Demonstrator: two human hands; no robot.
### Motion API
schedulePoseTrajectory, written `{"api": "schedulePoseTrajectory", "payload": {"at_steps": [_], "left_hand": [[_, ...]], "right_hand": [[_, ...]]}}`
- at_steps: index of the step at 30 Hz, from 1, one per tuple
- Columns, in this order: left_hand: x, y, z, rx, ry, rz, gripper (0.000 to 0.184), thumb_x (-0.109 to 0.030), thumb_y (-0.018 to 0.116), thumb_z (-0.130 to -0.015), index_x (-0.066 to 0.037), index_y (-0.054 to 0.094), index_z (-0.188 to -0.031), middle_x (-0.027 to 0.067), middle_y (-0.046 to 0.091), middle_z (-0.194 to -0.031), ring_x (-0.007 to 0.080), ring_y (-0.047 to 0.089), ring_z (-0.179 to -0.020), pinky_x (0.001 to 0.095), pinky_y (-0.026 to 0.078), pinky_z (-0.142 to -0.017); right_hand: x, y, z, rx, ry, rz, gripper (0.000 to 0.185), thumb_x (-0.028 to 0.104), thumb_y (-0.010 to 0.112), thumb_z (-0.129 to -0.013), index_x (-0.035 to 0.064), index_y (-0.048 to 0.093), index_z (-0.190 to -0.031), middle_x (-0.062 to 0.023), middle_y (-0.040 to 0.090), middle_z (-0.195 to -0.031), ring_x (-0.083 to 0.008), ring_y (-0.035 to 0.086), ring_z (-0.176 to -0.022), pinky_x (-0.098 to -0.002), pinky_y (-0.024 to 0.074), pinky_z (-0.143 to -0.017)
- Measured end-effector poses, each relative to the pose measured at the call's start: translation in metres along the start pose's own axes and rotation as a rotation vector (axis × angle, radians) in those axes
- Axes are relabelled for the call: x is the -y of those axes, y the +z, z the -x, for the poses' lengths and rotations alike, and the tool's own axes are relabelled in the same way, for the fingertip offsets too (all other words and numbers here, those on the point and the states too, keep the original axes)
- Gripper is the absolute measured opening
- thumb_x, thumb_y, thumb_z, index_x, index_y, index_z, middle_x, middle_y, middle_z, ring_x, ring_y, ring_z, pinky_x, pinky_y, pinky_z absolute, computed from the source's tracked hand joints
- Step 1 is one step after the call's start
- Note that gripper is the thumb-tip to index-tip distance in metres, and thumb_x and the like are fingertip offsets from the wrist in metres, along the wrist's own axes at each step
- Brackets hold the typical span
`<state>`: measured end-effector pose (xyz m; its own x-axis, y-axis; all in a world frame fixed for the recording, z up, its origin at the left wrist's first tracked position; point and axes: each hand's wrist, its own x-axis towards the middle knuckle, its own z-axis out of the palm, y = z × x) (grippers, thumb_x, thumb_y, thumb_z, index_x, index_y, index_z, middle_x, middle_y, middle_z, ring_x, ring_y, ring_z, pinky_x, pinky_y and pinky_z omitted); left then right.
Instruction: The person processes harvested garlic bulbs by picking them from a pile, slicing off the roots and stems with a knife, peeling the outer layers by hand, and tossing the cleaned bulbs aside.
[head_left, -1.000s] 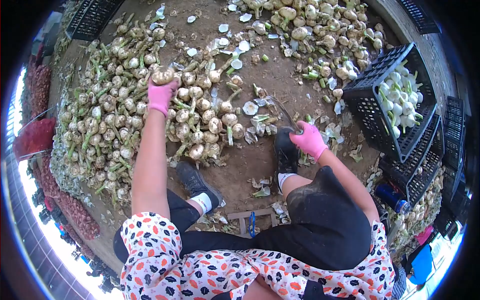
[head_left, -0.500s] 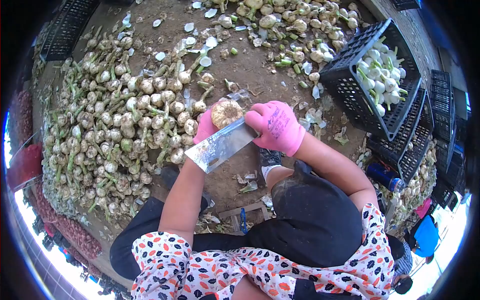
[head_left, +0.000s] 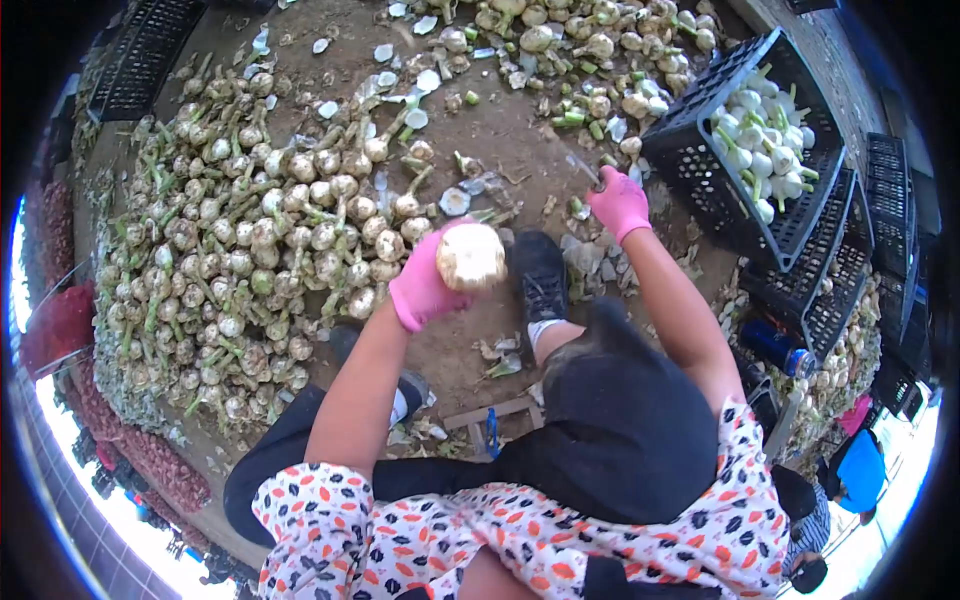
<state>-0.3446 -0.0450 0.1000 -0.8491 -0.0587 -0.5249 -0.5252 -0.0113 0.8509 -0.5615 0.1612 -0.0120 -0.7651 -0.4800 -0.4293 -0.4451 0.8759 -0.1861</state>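
In its pink glove, my left hand (head_left: 420,285) is wrapped round a large garlic bulb (head_left: 472,256), whose pale cut face points up; motion blurs it slightly. My right hand (head_left: 620,205), also gloved in pink, is closed on the handle of a knife (head_left: 583,170). Its broad blade now shows almost edge-on, thin and blurred, away from the bulb. To the left of my left hand spreads a big heap of untrimmed garlic (head_left: 250,260) with stalks. A round slice of peel (head_left: 454,202) lies on the soil just beyond the bulb.
A black crate (head_left: 690,190) of trimmed white garlic (head_left: 765,145) stands tilted at right, with more crates (head_left: 890,200) beyond it. Another garlic pile (head_left: 600,50) lies at the far side. My shoe (head_left: 540,280) is between my hands; a blue can (head_left: 775,345) is by the crates.
The knife has left the bulb as my right hand swung out to the right and away. My left hand moved slightly nearer me, and the bulb's face now looks white.
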Motion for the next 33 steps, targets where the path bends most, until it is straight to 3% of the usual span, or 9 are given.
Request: {"api": "schedulePoseTrajectory", "payload": {"at_steps": [6, 8, 14, 16, 22, 26, 30, 31, 33], "left_hand": [[0.017, -0.010, 0.004, 0.082, -0.258, 0.820, 0.055, -0.014, 0.080, -0.071, -0.006, 0.053, -0.118, 0.0072, 0.061, -0.104, 0.0231, 0.064, -0.082, 0.0344, 0.052, -0.077], [0.002, -0.005, -0.003, -0.141, 0.526, -0.378, 0.052, -0.010, 0.077, -0.067, -0.011, 0.056, -0.115, 0.0094, 0.058, -0.108, 0.0281, 0.061, -0.094, 0.0388, 0.050, -0.085], [-0.016, -0.004, 0.007, 0.069, 0.389, -0.855, 0.045, 0.003, 0.062, -0.059, -0.016, 0.064, -0.099, 0.0081, 0.060, -0.107, 0.0341, 0.059, -0.096, 0.0410, 0.049, -0.081], [-0.030, 0.000, 0.011, 0.103, 0.317, -0.914, 0.035, 0.000, 0.061, -0.066, -0.016, 0.063, -0.097, 0.0071, 0.059, -0.108, 0.0304, 0.059, -0.097, 0.0415, 0.049, -0.082], [-0.003, -0.003, 0.016, 0.409, -0.019, -0.853, 0.030, -0.006, 0.058, -0.071, -0.013, 0.061, -0.099, 0.0158, 0.057, -0.103, 0.0334, 0.060, -0.099, 0.0420, 0.049, -0.085], [-0.077, -0.038, -0.037, -0.200, 0.515, 0.281, 0.059, -0.009, 0.070, -0.076, -0.007, 0.046, -0.130, 0.0086, 0.055, -0.114, 0.0226, 0.059, -0.099, 0.0333, 0.053, -0.079], [-0.067, -0.156, -0.067, -0.614, 0.190, -0.292, 0.054, -0.003, 0.067, -0.080, -0.011, 0.050, -0.131, 0.0114, 0.059, -0.123, 0.0235, 0.060, -0.105, 0.0334, 0.049, -0.095], [-0.036, -0.186, -0.075, -0.652, 0.197, -0.538, 0.050, -0.007, 0.061, -0.082, -0.010, 0.051, -0.131, 0.0134, 0.064, -0.113, 0.0161, 0.064, -0.081, 0.0256, 0.054, -0.067], [0.010, -0.227, -0.080, -0.546, -0.144, -0.685, 0.054, -0.012, 0.062, -0.079, -0.009, 0.049, -0.132, 0.0201, 0.058, -0.123, 0.0326, 0.062, -0.101, 0.0377, 0.049, -0.091]], "right_hand": [[0.019, 0.006, 0.016, 0.078, -0.166, -0.244, 0.036, 0.033, 0.067, -0.075, 0.0076, 0.064, -0.101, -0.0181, 0.066, -0.100, -0.0350, 0.062, -0.095, -0.0434, 0.0494, -0.082], [0.018, 0.013, 0.016, 0.031, -0.241, -0.317, 0.038, 0.032, 0.068, -0.074, 0.0065, 0.064, -0.102, -0.0180, 0.066, -0.099, -0.0354, 0.062, -0.094, -0.0419, 0.0497, -0.082], [0.060, -0.052, 0.046, 0.074, -0.471, -0.705, 0.023, 0.022, 0.072, -0.070, 0.0042, 0.060, -0.080, -0.0163, 0.063, -0.079, -0.0347, 0.063, -0.079, -0.0384, 0.0485, -0.069], [0.077, -0.060, 0.060, -0.046, -0.825, -0.617, 0.021, 0.020, 0.070, -0.072, 0.0071, 0.059, -0.083, -0.0133, 0.063, -0.077, -0.0342, 0.063, -0.075, -0.0421, 0.0486, -0.066], [0.025, 0.038, 0.032, 0.080, -0.329, -0.270, 0.034, 0.028, 0.070, -0.070, 0.0072, 0.063, -0.096, -0.0175, 0.066, -0.094, -0.0363, 0.063, -0.092, -0.0413, 0.0505, -0.079], [0.016, 0.051, 0.046, 0.099, -0.033, -0.547, 0.042, 0.029, 0.070, -0.071, 0.0033, 0.063, -0.104, -0.0216, 0.065, -0.102, -0.0362, 0.062, -0.100, -0.0384, 0.0488, -0.087], [0.003, 0.036, 0.036, 0.200, 0.049, -0.589, 0.050, 0.031, 0.069, -0.072, 0.0009, 0.062, -0.111, -0.0237, 0.064, -0.106, -0.0351, 0.062, -0.103, -0.0377, 0.0485, -0.089], [0.012, 0.014, 0.040, 0.349, 0.099, -0.588, 0.053, 0.031, 0.069, -0.072, 0.0006, 0.061, -0.114, -0.0241, 0.064, -0.108, -0.0354, 0.061, -0.104, -0.0375, 0.0484, -0.089], [0.007, 0.029, 0.053, 0.297, 0.087, -0.561, 0.050, 0.031, 0.069, -0.073, 0.0000, 0.062, -0.112, -0.0240, 0.064, -0.107, -0.0349, 0.062, -0.103, -0.0382, 0.0487, -0.089]]}}
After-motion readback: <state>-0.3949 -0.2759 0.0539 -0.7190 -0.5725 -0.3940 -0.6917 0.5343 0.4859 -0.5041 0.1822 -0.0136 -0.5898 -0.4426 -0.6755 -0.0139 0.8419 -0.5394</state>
